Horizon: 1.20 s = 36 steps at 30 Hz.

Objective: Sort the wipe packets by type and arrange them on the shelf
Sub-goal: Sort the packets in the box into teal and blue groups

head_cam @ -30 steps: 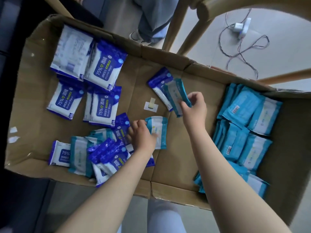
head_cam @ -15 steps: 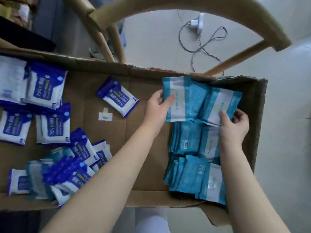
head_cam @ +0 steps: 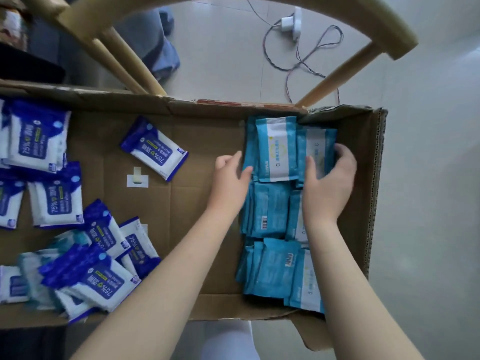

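At the right end of the shallow cardboard box (head_cam: 181, 203): teal wipe packets (head_cam: 270, 211), stacked overlapping in three rows from the far wall to the near flap, some face up with white panels, others showing barcodes. Far row: two white-panelled packets side by side. Right hand (head_cam: 328, 183): thumb laid across the face of the right-hand teal packet (head_cam: 318, 144), fingers curled round its right edge, holding it beside the neighbouring packet (head_cam: 276, 152). Left hand (head_cam: 231, 178): thumb tip and loosely bent fingers pressed against the left edge of the same far row, gripping nothing. Hands apart, one on either side of that row. Middle of the box floor: single dark blue packet (head_cam: 154, 149) marked 75%, lying askew and alone, near a small white sticker (head_cam: 137, 179). Left end: dark blue packets (head_cam: 55, 196) in loose rows at the far side; a jumbled heap (head_cam: 98, 276) at the near side, with a few teal packets mixed among blue ones. Beyond the box: pale wooden chair frame (head_cam: 376, 19); white charger (head_cam: 289, 23) with tangled cable (head_cam: 306, 61) on the light floor (head_cam: 220, 61).
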Tool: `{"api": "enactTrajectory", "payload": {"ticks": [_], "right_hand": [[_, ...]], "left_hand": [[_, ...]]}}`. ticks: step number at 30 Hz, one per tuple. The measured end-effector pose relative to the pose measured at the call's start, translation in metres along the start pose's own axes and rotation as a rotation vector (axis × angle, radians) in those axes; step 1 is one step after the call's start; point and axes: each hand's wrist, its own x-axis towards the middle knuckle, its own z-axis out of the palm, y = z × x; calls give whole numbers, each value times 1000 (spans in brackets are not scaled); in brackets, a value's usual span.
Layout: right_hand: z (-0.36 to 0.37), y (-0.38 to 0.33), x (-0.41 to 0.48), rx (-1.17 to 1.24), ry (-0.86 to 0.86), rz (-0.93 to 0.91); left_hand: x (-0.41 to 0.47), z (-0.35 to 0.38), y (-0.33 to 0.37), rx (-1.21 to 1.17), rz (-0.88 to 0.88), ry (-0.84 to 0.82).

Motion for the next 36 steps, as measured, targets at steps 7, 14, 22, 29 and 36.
{"api": "enactTrajectory", "payload": {"ticks": [7,14,22,29,36], "right_hand": [[65,-68,-54,7,-420,-261],[175,-122,-90,-225,-744,-317],[202,-127,-118,-337,-520,-189],[181,-106,-146,-92,-584,229],[136,-106,-172,348,-498,555]], "left_hand": [[-24,-144,-104,189,-146,160],[-53,-198,-189,525,-221,-59],[-65,-169,-207,633,-105,-4],[-64,-175,-193,610,151,-192],[-99,-232,-187,-319,-138,147]]}}
